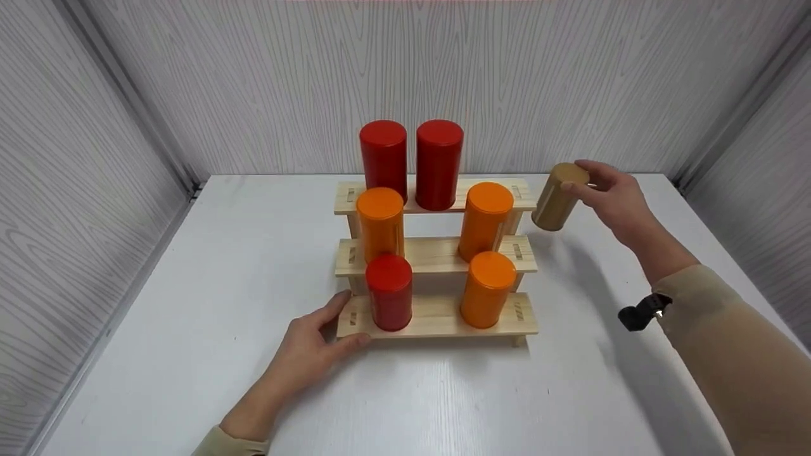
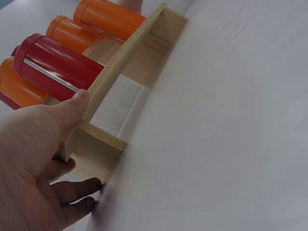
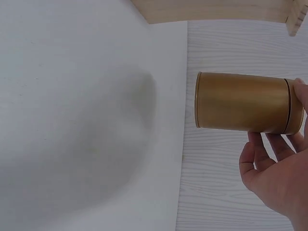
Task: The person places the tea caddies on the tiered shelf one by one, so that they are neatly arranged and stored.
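My right hand grips a gold cylindrical tin by its lid end, to the right of a three-step wooden display rack. In the right wrist view the gold tin is held up off the white table, with a dark seam near its lid. My left hand holds the left end of the rack's lowest step. The left wrist view shows its thumb on the plank's edge and its fingers below. A short red tin and an orange tin stand on that step.
On the middle step are two orange tins, set apart. Two tall red tins stand on the top step. The white table is bounded by grey wood-grain panels behind and at both sides.
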Tool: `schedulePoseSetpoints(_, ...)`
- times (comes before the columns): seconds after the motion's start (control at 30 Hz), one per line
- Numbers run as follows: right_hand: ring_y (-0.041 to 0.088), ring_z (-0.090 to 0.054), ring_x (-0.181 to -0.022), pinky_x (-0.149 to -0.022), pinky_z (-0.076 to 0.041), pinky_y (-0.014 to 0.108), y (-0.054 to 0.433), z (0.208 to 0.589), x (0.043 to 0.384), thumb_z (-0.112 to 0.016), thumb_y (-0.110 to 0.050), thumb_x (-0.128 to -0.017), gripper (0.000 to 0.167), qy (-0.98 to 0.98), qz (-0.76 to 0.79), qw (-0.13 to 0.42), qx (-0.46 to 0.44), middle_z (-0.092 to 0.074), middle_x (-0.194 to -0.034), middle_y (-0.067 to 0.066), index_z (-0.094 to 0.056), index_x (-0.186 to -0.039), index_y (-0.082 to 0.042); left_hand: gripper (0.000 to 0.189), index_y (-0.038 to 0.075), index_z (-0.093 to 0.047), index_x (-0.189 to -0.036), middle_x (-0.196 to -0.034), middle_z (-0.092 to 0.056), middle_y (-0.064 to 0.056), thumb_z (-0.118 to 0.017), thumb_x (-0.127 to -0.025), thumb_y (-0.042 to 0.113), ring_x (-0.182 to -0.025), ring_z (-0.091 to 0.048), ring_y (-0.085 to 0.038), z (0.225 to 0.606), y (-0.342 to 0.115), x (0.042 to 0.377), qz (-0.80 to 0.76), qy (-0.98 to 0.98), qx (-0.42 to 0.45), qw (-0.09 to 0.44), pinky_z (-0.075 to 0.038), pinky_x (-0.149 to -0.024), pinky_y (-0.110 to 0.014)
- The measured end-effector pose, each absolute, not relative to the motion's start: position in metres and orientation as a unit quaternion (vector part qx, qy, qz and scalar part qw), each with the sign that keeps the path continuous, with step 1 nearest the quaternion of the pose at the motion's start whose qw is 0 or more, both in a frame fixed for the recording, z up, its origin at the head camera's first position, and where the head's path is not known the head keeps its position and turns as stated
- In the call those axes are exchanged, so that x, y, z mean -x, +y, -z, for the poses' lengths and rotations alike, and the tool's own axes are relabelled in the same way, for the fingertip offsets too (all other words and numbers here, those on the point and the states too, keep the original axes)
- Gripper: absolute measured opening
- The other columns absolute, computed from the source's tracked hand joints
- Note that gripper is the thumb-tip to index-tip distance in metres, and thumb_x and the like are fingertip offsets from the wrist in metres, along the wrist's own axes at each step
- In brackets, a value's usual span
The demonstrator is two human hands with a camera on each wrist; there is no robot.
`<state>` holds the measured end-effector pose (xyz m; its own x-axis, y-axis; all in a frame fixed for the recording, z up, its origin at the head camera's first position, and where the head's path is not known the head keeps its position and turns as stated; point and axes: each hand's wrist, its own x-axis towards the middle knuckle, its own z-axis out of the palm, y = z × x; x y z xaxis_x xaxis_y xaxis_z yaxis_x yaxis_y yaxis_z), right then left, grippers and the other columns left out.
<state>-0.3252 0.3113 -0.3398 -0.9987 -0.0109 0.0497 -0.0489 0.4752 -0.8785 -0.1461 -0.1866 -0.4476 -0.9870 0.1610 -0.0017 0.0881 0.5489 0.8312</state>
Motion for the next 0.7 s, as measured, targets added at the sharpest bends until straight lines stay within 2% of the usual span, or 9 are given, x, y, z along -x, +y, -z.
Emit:
schedulePoseSetpoints(0.23, 0.024, -0.053, -0.137, -0.122, -0.04, 0.05, 0.312, 0.316, 0.315, -0.077, -0.046, -0.098, 0.076, -0.857, -0.512, 0.042, -0.025, -0.052, -0.154, 0.01, -0.046, -0.162, -0.018, 0.097, 0.019, -0.043, -0.163, -0.164, -0.045, 0.003, -0.086, -0.084, 0.056, -0.15, -0.045, -0.024, 0.448, -0.19, 0.145, -0.468, 0.88, -0.064, 0.041, -0.039, -0.121, -0.044)
schedulePoseSetpoints(0.33, 0.022, -0.054, -0.134, -0.121, -0.041, 0.045, 0.313, 0.305, 0.311, -0.077, -0.043, -0.098, 0.073, -0.851, -0.522, 0.052, -0.028, -0.054, -0.152, 0.008, -0.049, -0.16, -0.019, 0.097, 0.019, -0.043, -0.163, -0.164, -0.045, 0.003, -0.086, -0.084, 0.056, -0.15, -0.045, -0.023, 0.449, -0.191, 0.144, -0.471, 0.879, -0.068, 0.039, -0.039, -0.121, -0.044)
schedulePoseSetpoints(0.43, 0.018, -0.056, -0.13, -0.115, -0.045, 0.031, 0.314, 0.294, 0.307, -0.078, -0.038, -0.098, 0.069, -0.84, -0.537, 0.065, -0.039, -0.058, -0.147, 0.004, -0.051, -0.159, -0.019, 0.096, 0.018, -0.044, -0.163, -0.163, -0.046, 0.003, -0.087, -0.085, 0.053, -0.149, -0.047, -0.022, 0.45, -0.192, 0.145, -0.474, 0.877, -0.071, 0.034, -0.041, -0.119, -0.043)
schedulePoseSetpoints(0.53, 0.017, -0.058, -0.125, -0.102, -0.05, 0.019, 0.315, 0.284, 0.303, -0.08, -0.029, -0.098, 0.065, -0.821, -0.564, 0.074, -0.055, -0.061, -0.141, 0.001, -0.054, -0.156, -0.015, 0.094, 0.015, -0.045, -0.162, -0.162, -0.047, 0.002, -0.088, -0.086, 0.05, -0.148, -0.048, -0.022, 0.451, -0.193, 0.145, -0.472, 0.878, -0.075, 0.028, -0.043, -0.118, -0.041)
schedulePoseSetpoints(0.7, 0.018, -0.06, -0.121, -0.092, -0.052, 0.015, 0.312, 0.272, 0.298, -0.082, -0.023, -0.096, 0.062, -0.801, -0.588, 0.088, -0.071, -0.065, -0.136, 0.002, -0.058, -0.153, -0.013, 0.093, 0.015, -0.045, -0.162, -0.163, -0.046, 0.001, -0.087, -0.087, 0.05, -0.149, -0.047, -0.021, 0.45, -0.195, 0.145, -0.467, 0.88, -0.078, 0.025, -0.042, -0.119, -0.041)
